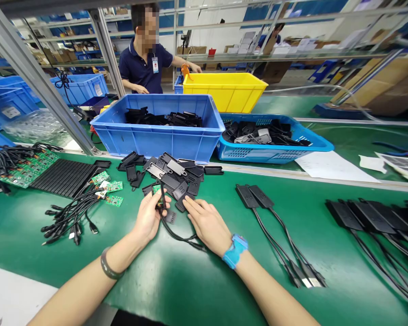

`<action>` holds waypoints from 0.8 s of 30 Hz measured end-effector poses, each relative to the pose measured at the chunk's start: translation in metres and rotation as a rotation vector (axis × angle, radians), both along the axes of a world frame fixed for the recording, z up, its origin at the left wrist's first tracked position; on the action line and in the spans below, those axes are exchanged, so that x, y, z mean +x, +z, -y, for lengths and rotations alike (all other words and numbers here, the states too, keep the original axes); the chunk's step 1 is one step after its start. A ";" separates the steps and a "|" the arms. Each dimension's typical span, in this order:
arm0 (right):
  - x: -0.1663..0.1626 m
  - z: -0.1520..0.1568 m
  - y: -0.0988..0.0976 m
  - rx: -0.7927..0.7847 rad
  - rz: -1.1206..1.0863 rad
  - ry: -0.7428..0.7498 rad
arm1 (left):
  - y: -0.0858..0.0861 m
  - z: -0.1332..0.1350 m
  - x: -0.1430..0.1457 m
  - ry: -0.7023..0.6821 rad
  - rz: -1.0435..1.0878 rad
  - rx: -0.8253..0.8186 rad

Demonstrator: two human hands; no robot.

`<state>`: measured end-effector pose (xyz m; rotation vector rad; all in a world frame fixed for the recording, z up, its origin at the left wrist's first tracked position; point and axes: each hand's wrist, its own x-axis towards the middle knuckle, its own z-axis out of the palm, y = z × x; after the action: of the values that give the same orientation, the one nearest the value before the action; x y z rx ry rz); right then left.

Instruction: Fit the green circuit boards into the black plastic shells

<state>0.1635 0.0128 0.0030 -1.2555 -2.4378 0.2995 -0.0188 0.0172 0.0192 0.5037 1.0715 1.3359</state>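
Observation:
My left hand [152, 213] is closed around a black plastic housing with a green circuit board [157, 192] in it. Black cables [177, 235] run from that board down and right, passing by my right hand. My right hand [209, 222] has its fingers stretched out, the fingertips on a black plastic cover [181, 202] at the near edge of a loose pile of black covers [172, 181]. A small dark slotted piece [171, 216] lies between the hands. Whether the right fingertips grip the cover or only touch it is hard to see.
Circuit boards with cables [114, 186] lie at left beside a row of black housings [66, 174]. Cabled black units [250, 197] lie at right. Behind the pile stand a blue bin [156, 140], a blue basket [268, 154] and a yellow bin [224, 93]. A person [146, 59] stands beyond.

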 end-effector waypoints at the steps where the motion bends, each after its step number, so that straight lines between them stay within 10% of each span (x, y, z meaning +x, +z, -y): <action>1: 0.002 0.000 0.000 0.020 0.067 -0.011 | 0.000 -0.001 -0.001 -0.007 0.003 -0.006; 11: 0.024 -0.001 0.005 -0.159 -0.011 -0.018 | 0.002 0.014 0.003 -0.522 0.030 -0.026; 20: 0.033 0.000 0.020 -0.236 -0.461 -0.279 | -0.005 0.017 0.011 -0.561 -0.117 0.080; 24: 0.025 0.005 0.028 -0.506 -0.857 -0.312 | -0.009 0.018 0.016 -0.595 -0.088 0.062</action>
<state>0.1880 0.0074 0.0308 -1.2962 -1.4532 1.1402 -0.0026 -0.0013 0.0107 0.8568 0.8571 0.8263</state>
